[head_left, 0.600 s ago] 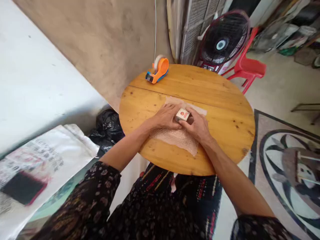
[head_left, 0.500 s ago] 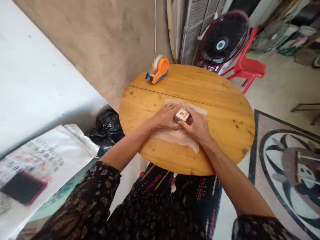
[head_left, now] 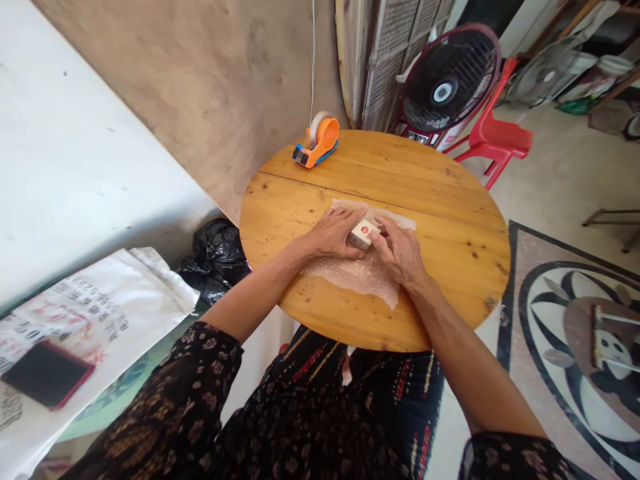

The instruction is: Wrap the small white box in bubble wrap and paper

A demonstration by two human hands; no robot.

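Observation:
A small white box with a red round mark on top sits on a sheet of bubble wrap that lies flat on the round wooden table. From the left, my left hand curls round the box, its thumb along the near side and its fingers toward the far side. My right hand is at the box's right side. Its thumb presses on the top right edge and its fingers reach behind. The box's far side is partly hidden.
An orange and blue tape dispenser stands at the table's back left. Beyond are a fan and a red chair. Black bags and a white sack with a dark red-edged device lie left.
My right hand has shifted slightly right, and its thumb has moved up from the box's near side onto the top right edge. My left hand stays in place.

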